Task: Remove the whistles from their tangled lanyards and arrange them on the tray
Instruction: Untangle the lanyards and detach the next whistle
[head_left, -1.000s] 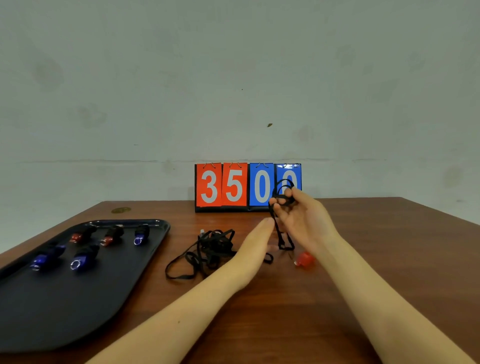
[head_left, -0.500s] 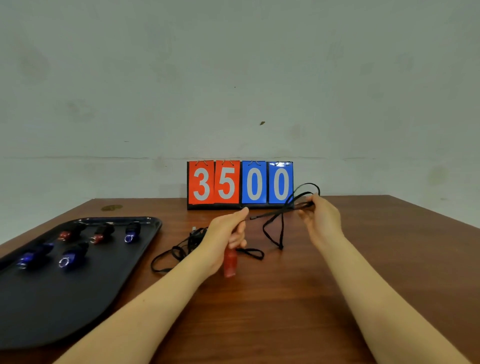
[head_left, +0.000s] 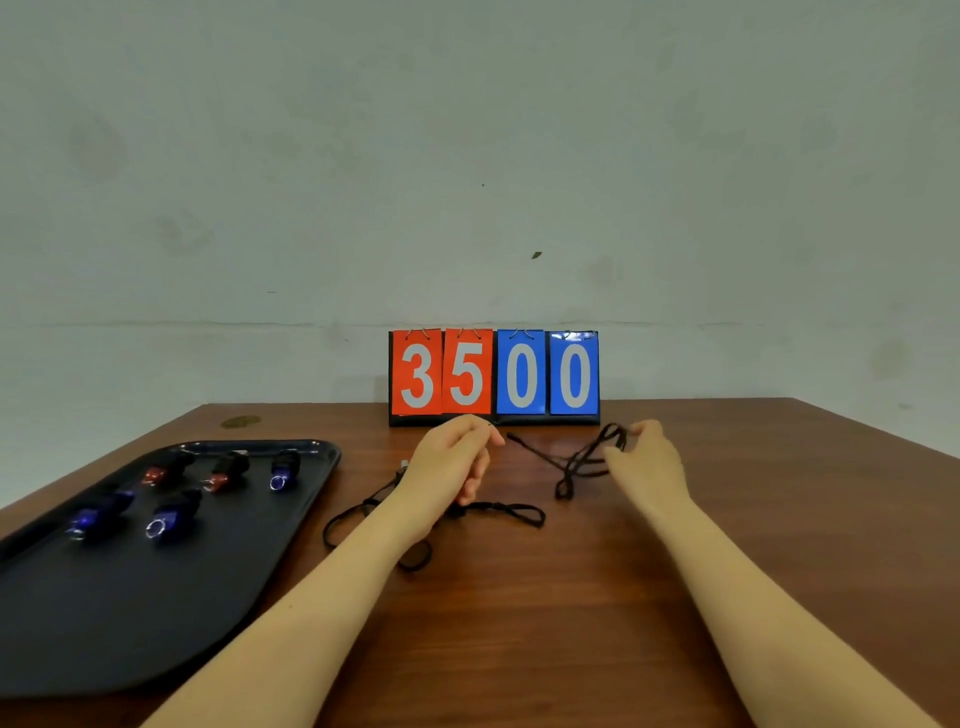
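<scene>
My right hand (head_left: 649, 462) pinches a black lanyard (head_left: 571, 462) by its loop, just above the table. The cord's free end points left and stops a short way from my left hand (head_left: 452, 467). That hand is raised, with fingers curled round a red whistle that is almost wholly hidden inside it; a small ring shows at the fingertips. The black tray (head_left: 130, 623) at the left holds several whistles in two rows, among them a red whistle (head_left: 156, 474) and a blue whistle (head_left: 166, 519). More black lanyards (head_left: 498, 512) lie tangled on the table under my left wrist.
A flip scoreboard (head_left: 493, 374) reading 3500 stands at the back of the brown wooden table (head_left: 571, 623), against the pale wall. The table's right edge runs diagonally behind my right arm.
My left hand picked up the red whistle and drew it leftward and upward, off the lanyard. The cord's end now hangs free, and my right hand moved right with the lanyard.
</scene>
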